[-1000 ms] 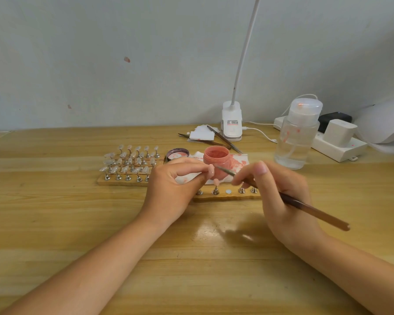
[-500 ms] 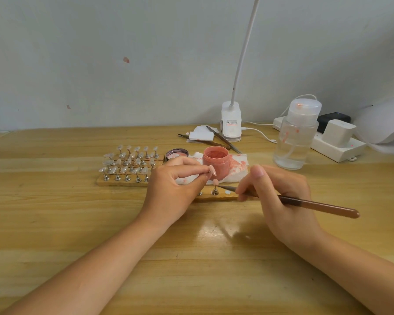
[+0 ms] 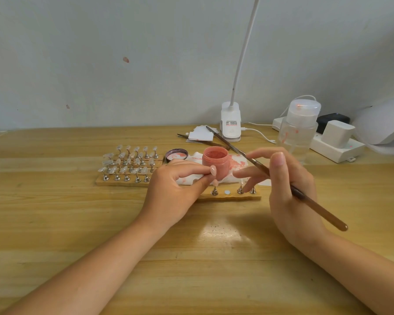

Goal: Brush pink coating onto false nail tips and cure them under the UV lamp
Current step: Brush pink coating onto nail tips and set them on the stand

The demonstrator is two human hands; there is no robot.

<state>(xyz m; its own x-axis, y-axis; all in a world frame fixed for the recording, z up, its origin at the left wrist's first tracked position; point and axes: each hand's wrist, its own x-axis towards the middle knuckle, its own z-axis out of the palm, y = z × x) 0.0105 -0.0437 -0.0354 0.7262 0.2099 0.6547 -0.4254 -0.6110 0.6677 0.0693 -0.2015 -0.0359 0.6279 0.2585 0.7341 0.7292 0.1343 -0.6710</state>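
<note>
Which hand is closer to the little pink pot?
The left. The left hand pinches a pink nail tip right in front of the pink pot, almost touching it. The right hand holds the brush off to the pot's right, with a gap between.

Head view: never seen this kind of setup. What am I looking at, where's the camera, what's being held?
There is no machine here, just a person's two bare hands. The one camera sits on their head and looks forward and down at a wooden table.

The left hand pinches a pink-coated nail tip on its small stand. The right hand holds a long brush, angled up toward the open pink jar, whose lid lies beside it.

On the left, wooden strips carry rows of clear tips on metal stands. Farther back stand a clip lamp, a clear pump bottle, a power strip and a white domed device, probably the UV lamp.
</note>
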